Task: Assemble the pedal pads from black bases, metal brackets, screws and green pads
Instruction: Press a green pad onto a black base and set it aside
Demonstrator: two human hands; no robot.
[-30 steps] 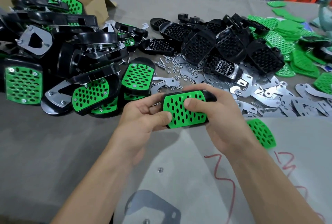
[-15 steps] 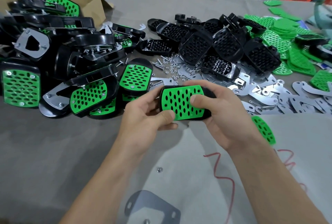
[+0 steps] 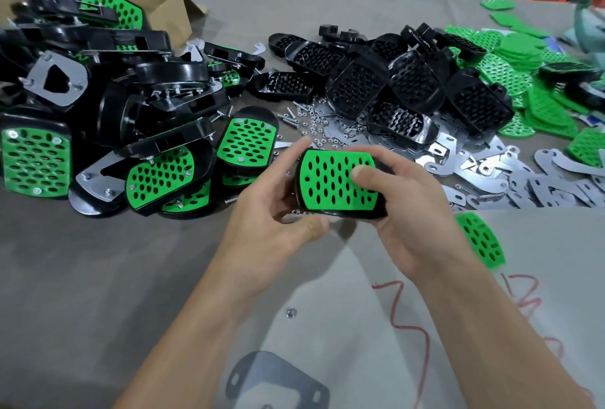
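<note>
Pedal pad (image 3: 330, 182): green face up, held at frame centre.
Right hand (image 3: 415, 212): clamped on its right end, thumb pressed on the green face.
Left hand (image 3: 271, 222): cupped at its left end, fingers curled; cannot tell whether it actually grips.
Finished pile (image 3: 157, 176): left of frame.
Black bases (image 3: 360, 87): upper centre.
Metal brackets (image 3: 540, 182): right, below the bases.

Bright, even light falls from above. A small soft shadow lies on the desk (image 3: 82, 277) just below the left grip (image 3: 271, 215). Metal brackets (image 3: 540, 185) past the right grip (image 3: 415, 212) shine white. The picture's edges bend and blur.
</note>
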